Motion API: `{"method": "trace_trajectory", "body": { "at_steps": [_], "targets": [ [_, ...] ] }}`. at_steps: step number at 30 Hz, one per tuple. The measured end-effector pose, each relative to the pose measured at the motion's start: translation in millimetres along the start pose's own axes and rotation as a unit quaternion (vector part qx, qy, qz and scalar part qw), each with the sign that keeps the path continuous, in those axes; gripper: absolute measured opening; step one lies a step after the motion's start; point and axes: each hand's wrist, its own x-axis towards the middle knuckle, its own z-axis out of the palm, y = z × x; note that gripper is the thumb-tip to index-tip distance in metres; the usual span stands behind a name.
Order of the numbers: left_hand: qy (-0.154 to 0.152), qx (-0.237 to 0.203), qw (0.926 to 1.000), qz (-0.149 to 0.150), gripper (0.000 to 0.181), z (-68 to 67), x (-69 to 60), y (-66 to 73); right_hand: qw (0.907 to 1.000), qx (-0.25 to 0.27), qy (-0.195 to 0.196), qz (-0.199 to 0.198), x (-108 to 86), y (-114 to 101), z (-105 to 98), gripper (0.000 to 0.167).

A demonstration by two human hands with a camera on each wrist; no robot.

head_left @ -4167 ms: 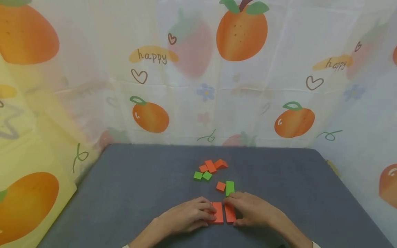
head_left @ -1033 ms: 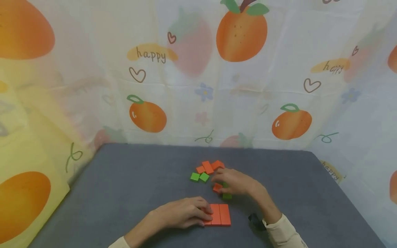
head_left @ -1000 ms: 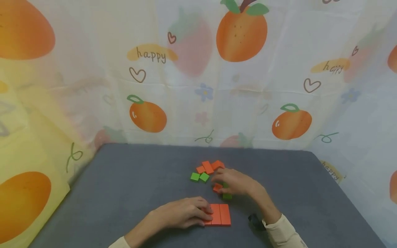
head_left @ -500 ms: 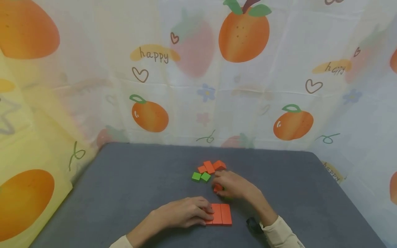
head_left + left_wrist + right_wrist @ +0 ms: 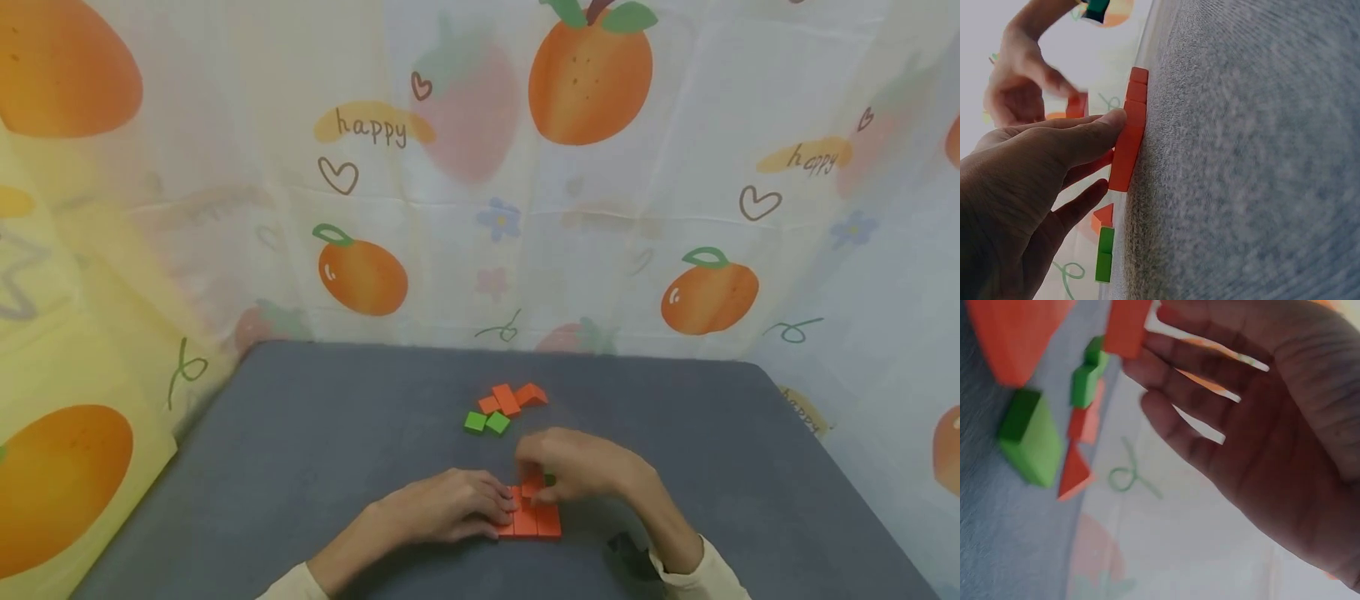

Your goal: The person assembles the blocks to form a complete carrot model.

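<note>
In the head view, a flat row of orange-red blocks [image 5: 547, 522] lies side by side near the front of the table. My left hand [image 5: 446, 506] holds the row's left end, its thumb [image 5: 1107, 125] against the near side and its fingers over the block. My right hand [image 5: 585, 467] pinches a small orange-red block [image 5: 1127, 328] between thumb and fingers, raised just above the row; the left wrist view shows a gap beneath it. Behind the row lies a green block [image 5: 1032, 440], mostly hidden by my right hand in the head view.
Farther back on the grey table [image 5: 360, 417] lie two small green blocks [image 5: 476, 422] and several orange-red pieces [image 5: 506, 400], among them a triangular block [image 5: 532, 394]. A printed cloth [image 5: 457, 250] hangs behind the table. Something dark [image 5: 630, 554] is beside my right wrist.
My right hand first slid a long orange-red block against the row, then reached back to the small orange-red block, picked it up and brought it over the row. My left hand stays at the left end.
</note>
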Motion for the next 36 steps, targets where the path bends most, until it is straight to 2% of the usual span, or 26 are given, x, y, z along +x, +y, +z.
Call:
{"method": "trace_trajectory", "body": {
  "at_steps": [6, 11, 15, 21, 24, 29, 36],
  "targets": [
    [0.003, -0.006, 0.9999, -0.013, 0.017, -0.2, 0.0, -0.1, 0.997, 0.018, -0.064, -0.041, 0.6, -24, 5, 0.02],
    [-0.009, -0.027, 0.999, -0.035, 0.014, -0.9, 3.8, 0.7, 0.9941, -0.018, -0.076, -0.075, 1.2, -35, 18, 0.022],
    [-0.019, -0.016, 0.9989, -0.04, 0.014, -2.1, 6.2, 2.0, 0.9913, -0.075, -0.057, -0.092, 0.0, -36, 31, 0.024],
    [-0.009, -0.01, 0.9994, -0.032, 0.014, -4.3, 5.6, 3.6, 0.9822, -0.163, 0.005, -0.093, -4.4, -29, 46, 0.035],
    [-0.004, -0.01, 0.9995, -0.03, 0.012, -4.5, 4.5, 3.5, 0.982, -0.168, 0.033, -0.079, -6.3, -26, 50, 0.047],
    [-0.002, 0.001, 0.9997, -0.026, 0.011, -3.6, 3.3, 3.2, 0.9831, -0.163, 0.059, -0.058, -6.9, -24, 52, 0.046],
    [-0.002, -0.001, 0.9997, -0.024, 0.012, -1.5, 1.1, 4.0, 0.9859, -0.155, 0.05, -0.039, -5.1, -26, 52, 0.045]
  ]
}}
